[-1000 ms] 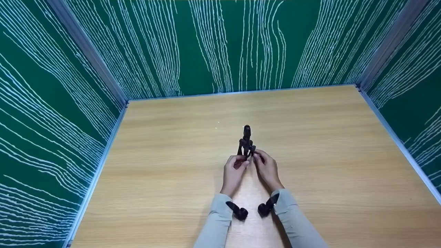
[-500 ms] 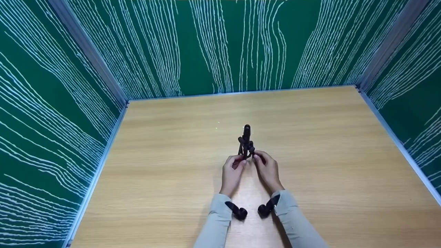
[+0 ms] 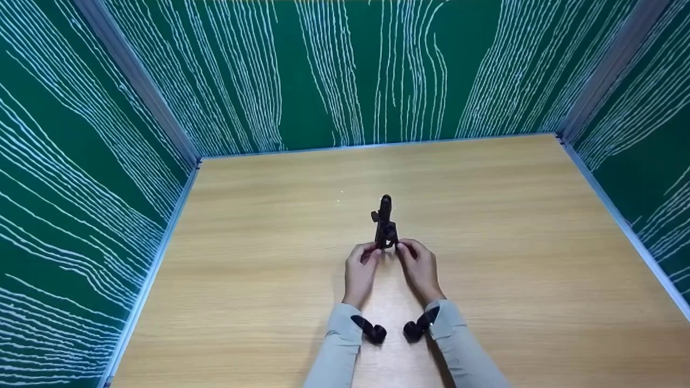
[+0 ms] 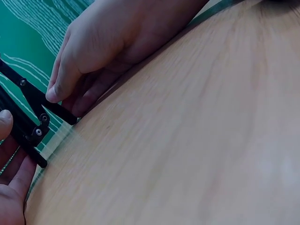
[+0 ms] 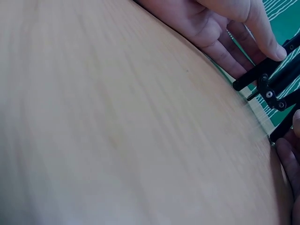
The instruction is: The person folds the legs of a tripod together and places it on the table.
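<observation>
A black mini tripod (image 3: pixel 385 218) stands upright between my two hands, with its slim upper end pointing away from me in the head view. My left hand (image 3: pixel 360 274) pinches one leg low down between thumb and fingers. On the other side, my right hand (image 3: pixel 421 270) pinches another leg near its foot. The left wrist view shows the spread black legs (image 4: pixel 61 112) joined by small hinged braces with screws (image 4: pixel 39 132). In the right wrist view, a thumb lies along one leg (image 5: pixel 255 75). The third leg is partly hidden.
The hands work low over a wooden table (image 3: pixel 269 242). Green panels with white wavy lines (image 3: pixel 345 70) enclose its back and sides, with metal corner posts (image 3: pixel 137 81). Black cameras (image 3: pixel 372 330) are strapped to both wrists.
My left hand has shifted slightly left and toward me, while the right hand has dropped a little. The gap between them has widened, and the tripod's legs and knobs have changed position.
</observation>
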### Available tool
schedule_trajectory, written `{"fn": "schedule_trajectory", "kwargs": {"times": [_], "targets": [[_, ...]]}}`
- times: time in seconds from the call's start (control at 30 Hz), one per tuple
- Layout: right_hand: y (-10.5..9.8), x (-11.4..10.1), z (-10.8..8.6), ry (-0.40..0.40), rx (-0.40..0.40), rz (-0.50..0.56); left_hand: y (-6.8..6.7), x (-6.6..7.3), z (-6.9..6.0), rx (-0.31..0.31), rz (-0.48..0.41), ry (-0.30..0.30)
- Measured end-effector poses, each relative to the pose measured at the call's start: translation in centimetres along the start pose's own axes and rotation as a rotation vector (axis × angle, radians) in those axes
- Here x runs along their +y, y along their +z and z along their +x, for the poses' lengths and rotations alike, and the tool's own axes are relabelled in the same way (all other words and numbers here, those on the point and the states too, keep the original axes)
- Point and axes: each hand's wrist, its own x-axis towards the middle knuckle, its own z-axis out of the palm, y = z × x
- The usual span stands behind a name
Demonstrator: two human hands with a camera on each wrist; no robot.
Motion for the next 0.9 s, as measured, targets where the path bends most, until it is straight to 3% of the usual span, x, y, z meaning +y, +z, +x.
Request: {"fn": "schedule_trajectory", "kwargs": {"times": [0.1,0.33,0.4,0.63,0.9], "targets": [[0.0,0.0,-0.1,0.008,-0.005,-0.010,0.0,-0.1,0.0,0.009,0.009,0.001],[0.0,-0.1,-0.2,0.011,-0.019,-0.003,0.3,-3.1,0.9,0.051,0.017,-0.026],[0.0,-0.1,-0.3,0.005,-0.018,-0.007,0.3,-3.4,1.0,0.056,0.015,-0.025],[-0.1,-0.1,-0.2,-0.006,-0.018,-0.013,0.2,-3.5,1.0,0.056,0.013,-0.015],[-0.2,-0.4,-0.3,-0.017,-0.010,-0.065,0.3,-3.2,1.0,0.076,0.104,0.020]]}}
